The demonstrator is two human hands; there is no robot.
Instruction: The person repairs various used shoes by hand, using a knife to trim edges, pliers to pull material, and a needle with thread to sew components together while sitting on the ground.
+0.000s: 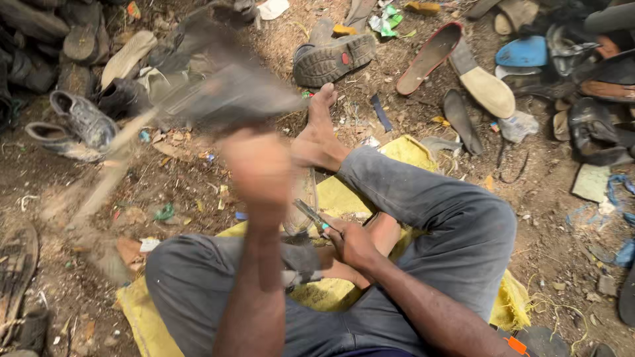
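I sit cross-legged on a yellow sack (403, 153) on bare ground. My left hand (256, 168) is raised in front of me and blurred by motion. It grips a dark, worn shoe (228, 99), also blurred, held above the dirt. My right hand (354, 244) rests low by my ankle and is closed on a pair of pliers (311, 217) with teal-tipped handles, jaws pointing up-left. A pale sole piece (303, 198) lies just beside the pliers, under my bare foot (321, 129).
Old shoes and loose soles lie all around: a black treaded boot (334, 58) ahead, a red-rimmed sole (428, 58), a tan sole (488, 89), grey sneakers (83, 122) at left, a dark shoe pile (595, 99) at right. Scraps litter the dirt.
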